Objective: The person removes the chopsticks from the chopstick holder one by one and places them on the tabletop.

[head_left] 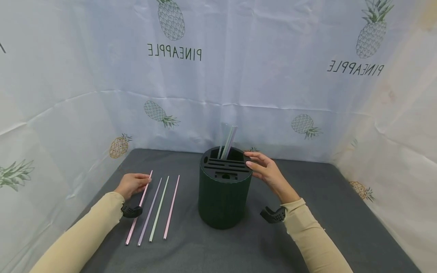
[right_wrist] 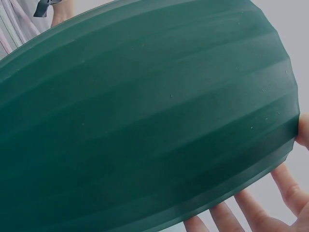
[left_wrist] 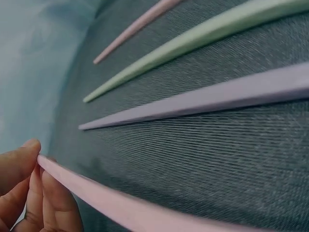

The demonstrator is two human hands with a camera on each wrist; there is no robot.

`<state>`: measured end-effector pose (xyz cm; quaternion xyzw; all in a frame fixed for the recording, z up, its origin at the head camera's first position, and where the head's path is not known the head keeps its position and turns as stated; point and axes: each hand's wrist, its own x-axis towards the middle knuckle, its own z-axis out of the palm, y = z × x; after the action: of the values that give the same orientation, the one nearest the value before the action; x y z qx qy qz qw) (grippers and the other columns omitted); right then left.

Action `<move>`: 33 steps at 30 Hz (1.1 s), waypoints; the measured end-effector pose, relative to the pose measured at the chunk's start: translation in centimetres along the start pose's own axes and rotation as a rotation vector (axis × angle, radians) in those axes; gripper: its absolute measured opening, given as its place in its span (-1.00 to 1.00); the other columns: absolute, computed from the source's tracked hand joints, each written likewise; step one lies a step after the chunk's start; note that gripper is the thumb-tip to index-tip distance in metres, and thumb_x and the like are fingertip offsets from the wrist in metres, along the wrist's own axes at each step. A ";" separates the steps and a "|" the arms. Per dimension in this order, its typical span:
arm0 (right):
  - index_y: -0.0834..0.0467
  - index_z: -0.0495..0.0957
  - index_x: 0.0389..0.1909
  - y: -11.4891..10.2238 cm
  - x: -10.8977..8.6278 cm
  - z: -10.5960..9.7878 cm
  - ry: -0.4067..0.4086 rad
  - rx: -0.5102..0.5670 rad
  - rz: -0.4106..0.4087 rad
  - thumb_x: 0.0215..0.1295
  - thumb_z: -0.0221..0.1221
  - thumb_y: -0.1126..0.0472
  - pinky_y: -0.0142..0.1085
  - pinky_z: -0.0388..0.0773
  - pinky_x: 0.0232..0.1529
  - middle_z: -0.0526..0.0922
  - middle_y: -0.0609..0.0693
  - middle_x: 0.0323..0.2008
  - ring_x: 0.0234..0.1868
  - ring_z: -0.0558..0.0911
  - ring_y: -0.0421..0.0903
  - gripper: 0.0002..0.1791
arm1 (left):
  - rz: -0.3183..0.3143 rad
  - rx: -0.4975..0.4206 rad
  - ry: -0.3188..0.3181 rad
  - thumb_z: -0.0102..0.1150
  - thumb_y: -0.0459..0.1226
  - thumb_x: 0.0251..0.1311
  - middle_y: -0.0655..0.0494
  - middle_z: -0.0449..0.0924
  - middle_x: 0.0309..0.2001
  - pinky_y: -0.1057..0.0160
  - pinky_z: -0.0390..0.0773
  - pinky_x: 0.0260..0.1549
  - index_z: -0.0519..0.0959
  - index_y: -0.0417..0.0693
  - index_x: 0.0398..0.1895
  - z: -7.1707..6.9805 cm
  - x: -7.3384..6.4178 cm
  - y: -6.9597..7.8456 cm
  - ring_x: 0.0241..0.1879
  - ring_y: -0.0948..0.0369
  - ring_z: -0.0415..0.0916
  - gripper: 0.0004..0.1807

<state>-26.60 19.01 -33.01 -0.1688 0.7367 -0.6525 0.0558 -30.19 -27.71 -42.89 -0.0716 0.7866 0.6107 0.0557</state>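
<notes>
My left hand [head_left: 132, 185] pinches the far, thin end of a pink chopstick [head_left: 131, 230] between thumb and fingertips. In the left wrist view that chopstick [left_wrist: 111, 200] slants away from the fingertips. To its right on the cloth lie a purple chopstick [head_left: 149, 213], a green chopstick [head_left: 159, 210] and another pink chopstick [head_left: 172, 208], side by side. My right hand [head_left: 269, 172] rests on the right rim of a dark green round utensil holder [head_left: 222, 204]. Its fingers lie spread and fairly straight against the holder's ribbed wall [right_wrist: 159, 111].
Several pale, shiny sticks [head_left: 229, 142] stand in the holder's rear opening. The holder's black top [head_left: 227, 167] has long slots and smaller holes. Dark grey cloth [head_left: 300, 220] covers the table. White pineapple-print curtains [head_left: 239, 76] hang behind and at both sides.
</notes>
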 end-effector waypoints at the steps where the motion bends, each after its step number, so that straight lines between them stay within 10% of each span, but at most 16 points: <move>1: 0.14 0.31 0.35 0.0 0.0 0.0 0.000 -0.001 0.000 0.41 0.13 0.13 0.19 0.25 0.33 0.22 0.08 0.40 0.41 0.25 0.10 -0.47 | 0.002 0.009 -0.005 0.23 -0.37 0.25 0.31 0.62 -0.44 0.44 0.63 -0.45 0.47 -0.54 0.08 0.2 0.0 -0.1 -0.46 0.44 0.53 -0.57; 33: 0.14 0.29 0.36 0.0 -0.1 0.0 0.001 -0.004 0.004 0.40 0.14 0.11 0.19 0.24 0.34 0.21 0.10 0.41 0.42 0.24 0.11 -0.45 | -0.007 0.221 0.097 0.41 -0.47 -0.08 0.07 0.60 -0.44 0.43 0.57 -0.62 0.62 -0.47 -0.23 1.6 1.2 -1.8 -0.63 0.37 0.44 -0.69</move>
<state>-26.47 19.07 -33.06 -0.1672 0.7383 -0.6510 0.0561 -31.08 -26.65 -45.27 -0.0972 0.8508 0.5158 0.0274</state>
